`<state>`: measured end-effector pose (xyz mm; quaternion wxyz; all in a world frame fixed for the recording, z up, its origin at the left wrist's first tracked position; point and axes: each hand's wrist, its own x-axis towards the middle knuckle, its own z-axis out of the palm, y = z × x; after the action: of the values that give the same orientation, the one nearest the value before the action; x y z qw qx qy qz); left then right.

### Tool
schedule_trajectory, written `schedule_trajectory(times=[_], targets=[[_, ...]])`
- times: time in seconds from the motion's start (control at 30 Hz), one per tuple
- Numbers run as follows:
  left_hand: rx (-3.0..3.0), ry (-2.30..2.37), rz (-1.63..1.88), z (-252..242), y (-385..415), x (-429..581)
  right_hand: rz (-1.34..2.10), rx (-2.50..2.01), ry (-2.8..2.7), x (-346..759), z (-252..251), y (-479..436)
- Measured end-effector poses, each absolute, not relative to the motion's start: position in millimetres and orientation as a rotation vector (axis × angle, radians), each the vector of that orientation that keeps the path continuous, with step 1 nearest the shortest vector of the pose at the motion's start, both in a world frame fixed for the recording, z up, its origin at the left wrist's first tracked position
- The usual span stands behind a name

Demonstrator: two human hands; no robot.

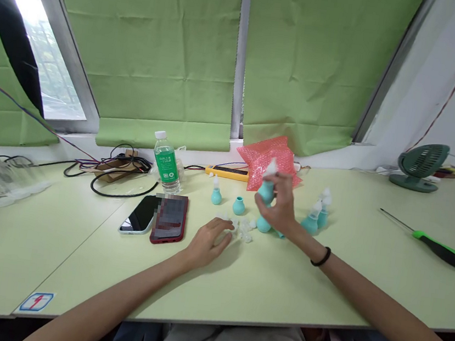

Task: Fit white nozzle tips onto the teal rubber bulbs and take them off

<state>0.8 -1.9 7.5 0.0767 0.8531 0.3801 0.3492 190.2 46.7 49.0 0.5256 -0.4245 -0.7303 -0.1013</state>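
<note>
My right hand (283, 205) is raised over the table and pinches a teal bulb syringe (266, 191) with a translucent white nozzle pointing up. Below it, a round teal bulb (263, 224) rests on the table, partly covered by the hand. My left hand (211, 239) lies low on the tabletop, thumb and fingers apart, its fingertips beside a loose pile of small clear plastic pieces (246, 231). Behind the pile stands a bare teal bulb with an open neck (238, 206). A bulb fitted with a nozzle (217, 194) is upright to its left.
More nozzled teal bulbs (311, 220) stand right of my right hand. Two phones (169, 220), a water bottle (166, 166) and cables (128, 166) are at left. Pink bubble wrap (266, 156) lies behind. A screwdriver (437, 248) and a small fan (419, 166) are at right.
</note>
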Motion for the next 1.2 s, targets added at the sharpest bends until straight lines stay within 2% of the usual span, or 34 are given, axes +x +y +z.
schedule_trajectory(times=[0.13,0.23,0.6,0.83,1.07,1.2], targets=[[2.196,1.233,1.199,13.5,-0.4,-2.4,-0.073,-0.794,-2.229,176.5,19.8,22.9],[2.054,1.221,1.226,13.7,3.0,-4.4,-0.013,-0.729,-2.336,171.0,7.3,12.4],[2.105,1.341,1.096,12.3,4.3,-6.2,0.096,-0.620,-2.246,170.4,-4.1,8.4],[1.641,0.941,0.856,8.3,14.2,-6.6,0.199,-0.605,-2.175,166.9,-5.1,6.7],[1.320,0.762,0.802,7.0,22.7,-9.4,0.199,-0.507,-2.130,167.6,-7.6,3.8],[1.581,0.967,0.910,6.7,21.9,-10.2,0.220,-0.500,-2.026,166.1,-2.1,0.6]])
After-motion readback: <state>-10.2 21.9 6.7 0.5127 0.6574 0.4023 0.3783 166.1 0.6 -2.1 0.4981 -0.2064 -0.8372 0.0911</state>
